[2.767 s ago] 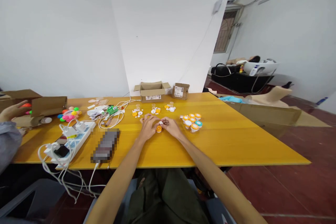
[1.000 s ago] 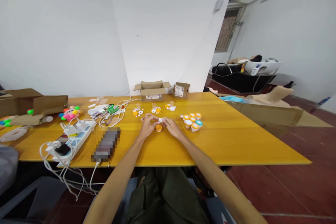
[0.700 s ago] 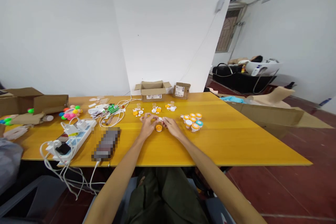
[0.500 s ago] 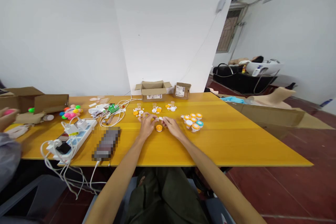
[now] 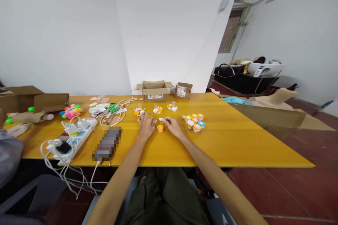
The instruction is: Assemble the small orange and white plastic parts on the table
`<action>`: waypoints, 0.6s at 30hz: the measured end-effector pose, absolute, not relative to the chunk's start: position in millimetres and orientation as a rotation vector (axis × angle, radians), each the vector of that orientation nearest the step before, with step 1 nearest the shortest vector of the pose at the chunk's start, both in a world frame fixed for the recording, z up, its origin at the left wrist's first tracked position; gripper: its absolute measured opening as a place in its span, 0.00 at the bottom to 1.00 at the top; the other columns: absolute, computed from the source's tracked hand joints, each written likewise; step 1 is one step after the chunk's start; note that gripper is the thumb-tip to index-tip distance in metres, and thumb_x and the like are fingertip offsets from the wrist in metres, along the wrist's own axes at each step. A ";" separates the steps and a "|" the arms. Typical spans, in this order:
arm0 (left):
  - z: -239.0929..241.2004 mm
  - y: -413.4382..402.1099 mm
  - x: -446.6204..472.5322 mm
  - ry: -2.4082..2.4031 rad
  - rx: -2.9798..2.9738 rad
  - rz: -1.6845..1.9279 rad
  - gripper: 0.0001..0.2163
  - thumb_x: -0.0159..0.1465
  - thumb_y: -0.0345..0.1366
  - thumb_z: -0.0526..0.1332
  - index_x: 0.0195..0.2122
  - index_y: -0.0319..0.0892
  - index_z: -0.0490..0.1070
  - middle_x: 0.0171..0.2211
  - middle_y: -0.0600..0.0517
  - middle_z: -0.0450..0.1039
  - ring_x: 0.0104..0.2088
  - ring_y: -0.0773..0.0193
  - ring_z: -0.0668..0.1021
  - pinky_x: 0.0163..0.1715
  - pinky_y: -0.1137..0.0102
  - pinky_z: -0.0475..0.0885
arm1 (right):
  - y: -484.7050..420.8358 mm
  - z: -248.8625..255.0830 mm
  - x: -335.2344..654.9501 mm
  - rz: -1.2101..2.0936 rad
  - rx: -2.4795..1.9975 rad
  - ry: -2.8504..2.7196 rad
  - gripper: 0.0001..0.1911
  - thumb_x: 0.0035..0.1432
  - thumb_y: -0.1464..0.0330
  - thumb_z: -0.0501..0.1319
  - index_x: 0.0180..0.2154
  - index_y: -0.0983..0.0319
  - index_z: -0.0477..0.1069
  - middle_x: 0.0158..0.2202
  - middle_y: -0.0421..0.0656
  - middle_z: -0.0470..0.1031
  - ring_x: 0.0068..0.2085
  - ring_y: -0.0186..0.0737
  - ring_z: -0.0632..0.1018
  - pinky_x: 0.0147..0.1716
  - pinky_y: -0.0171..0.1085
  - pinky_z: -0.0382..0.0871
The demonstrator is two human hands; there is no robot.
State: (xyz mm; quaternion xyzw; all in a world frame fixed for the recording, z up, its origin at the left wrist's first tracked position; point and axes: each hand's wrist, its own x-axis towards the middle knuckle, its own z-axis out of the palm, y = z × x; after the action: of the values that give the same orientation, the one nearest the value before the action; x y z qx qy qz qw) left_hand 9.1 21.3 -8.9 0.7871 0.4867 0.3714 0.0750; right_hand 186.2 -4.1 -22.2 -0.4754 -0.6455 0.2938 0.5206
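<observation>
My left hand (image 5: 146,125) is over the table with its fingers curled. A small clear plastic piece (image 5: 155,121) is at its thumb and fingertips, partly hidden. My right hand (image 5: 172,126) pinches a small white plastic part (image 5: 161,119). Between the hands, a little nearer to me, a round orange-topped piece (image 5: 160,127) with a pale lower part stands on the table. Beyond the hands lie little groups of orange and white caps (image 5: 136,113), each with a clear cup (image 5: 155,105) beside it.
Right of my hands stands a cluster of clear jars with orange, white and teal lids (image 5: 196,120). Cardboard boxes (image 5: 154,93) are by the wall. On the left are a phone (image 5: 107,144), a power strip (image 5: 81,137), cables, colourful toys (image 5: 72,112) and another person's sleeve (image 5: 9,156).
My hands have drawn slightly apart, the left one moving left with its index finger lifted back. The white part stays in my right fingers. The other person's hand at far left has pulled away.
</observation>
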 end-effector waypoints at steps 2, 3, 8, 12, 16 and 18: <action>-6.0 19.0 10.4 1.455 2.354 1.131 0.13 0.60 0.26 0.59 0.39 0.50 0.79 0.58 0.48 0.70 0.61 0.43 0.63 0.54 0.48 0.62 | -4.0 -22.2 185.7 0.708 -1.134 -1.540 0.08 0.56 0.61 0.61 0.29 0.58 0.74 0.29 0.41 0.79 0.33 0.42 0.77 0.37 0.39 0.72; -4.1 17.5 11.2 1.441 2.355 1.140 0.13 0.60 0.26 0.59 0.40 0.50 0.78 0.58 0.48 0.71 0.61 0.44 0.63 0.55 0.49 0.62 | -3.9 -22.3 185.4 0.704 -1.130 -1.535 0.08 0.55 0.62 0.61 0.29 0.58 0.74 0.30 0.41 0.79 0.34 0.43 0.78 0.38 0.40 0.72; 3.8 11.4 14.6 1.298 2.410 1.111 0.09 0.66 0.35 0.58 0.41 0.49 0.79 0.51 0.49 0.75 0.58 0.49 0.66 0.54 0.53 0.62 | -3.4 -22.3 184.2 0.652 -1.106 -1.498 0.07 0.54 0.65 0.61 0.31 0.58 0.77 0.32 0.42 0.82 0.36 0.44 0.80 0.40 0.41 0.74; 5.9 10.2 15.2 1.198 2.437 1.090 0.09 0.68 0.41 0.59 0.41 0.49 0.79 0.46 0.49 0.77 0.56 0.51 0.67 0.54 0.56 0.61 | -4.1 -21.0 183.5 0.612 -1.105 -1.487 0.08 0.54 0.66 0.61 0.31 0.58 0.79 0.34 0.43 0.83 0.36 0.44 0.81 0.39 0.41 0.75; 6.3 9.9 15.0 1.160 2.444 1.085 0.09 0.67 0.42 0.60 0.42 0.50 0.78 0.46 0.50 0.78 0.55 0.51 0.68 0.53 0.57 0.61 | -4.9 -21.1 182.4 0.557 -1.113 -1.502 0.09 0.54 0.68 0.60 0.32 0.58 0.80 0.34 0.42 0.84 0.35 0.43 0.81 0.38 0.40 0.75; 6.1 9.1 14.9 1.149 2.445 1.086 0.09 0.67 0.42 0.60 0.44 0.50 0.78 0.46 0.51 0.78 0.55 0.52 0.68 0.53 0.57 0.61 | -5.3 -21.8 182.1 0.519 -1.125 -1.521 0.10 0.54 0.69 0.59 0.32 0.58 0.80 0.33 0.42 0.84 0.34 0.43 0.81 0.37 0.40 0.75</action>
State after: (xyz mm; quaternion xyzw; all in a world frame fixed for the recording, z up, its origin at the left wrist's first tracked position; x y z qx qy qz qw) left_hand 14.9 9.1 6.1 0.8341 0.3921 0.3705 0.1148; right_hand 182.1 -5.3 -21.8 -0.4765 -0.6442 0.2198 0.5565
